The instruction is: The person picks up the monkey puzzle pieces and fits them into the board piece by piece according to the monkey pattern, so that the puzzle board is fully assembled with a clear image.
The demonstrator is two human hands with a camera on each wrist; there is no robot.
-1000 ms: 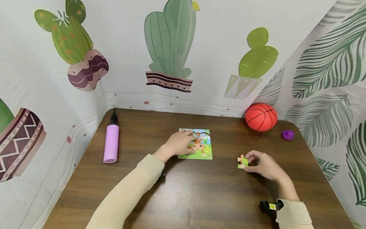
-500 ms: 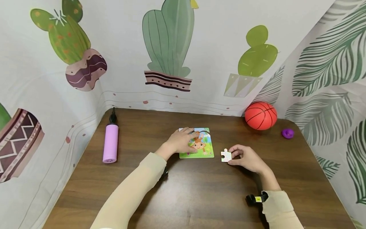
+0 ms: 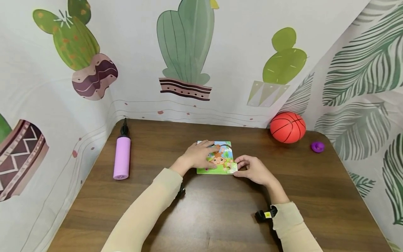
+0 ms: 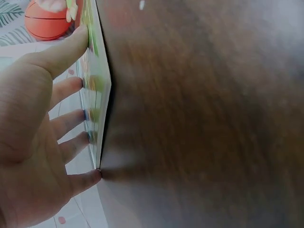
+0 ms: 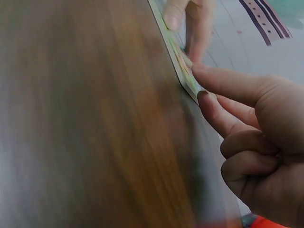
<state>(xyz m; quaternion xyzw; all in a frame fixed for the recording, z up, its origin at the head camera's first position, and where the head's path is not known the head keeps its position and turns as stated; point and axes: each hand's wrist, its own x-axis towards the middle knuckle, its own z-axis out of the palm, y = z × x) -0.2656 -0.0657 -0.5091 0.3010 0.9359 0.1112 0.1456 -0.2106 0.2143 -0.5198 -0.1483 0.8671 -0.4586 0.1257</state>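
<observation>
A square jigsaw puzzle (image 3: 219, 160) with a hanging monkey picture lies flat on the brown table. My left hand (image 3: 199, 156) rests spread over its left side, fingertips touching the surface; the left wrist view shows the thumb and fingers extended along the board. At the puzzle's near right corner, my right hand (image 3: 253, 169) pinches a small puzzle piece (image 3: 233, 168) between thumb and fingers. The piece overlaps that corner in the head view. In the right wrist view the pinching fingertips (image 5: 203, 97) meet at the board's corner, and much of the piece is hidden.
At the table's left lies a pink hand pump (image 3: 122, 157) with a black nozzle. A red toy basketball (image 3: 288, 127) sits at the back right, beside a small purple object (image 3: 317, 147). A cactus-printed cloth (image 3: 135, 70) hangs behind the table.
My right hand has carried the puzzle piece leftward from the open table to the puzzle's near right corner, tilting it on the way. The left hand has stayed on the puzzle.
</observation>
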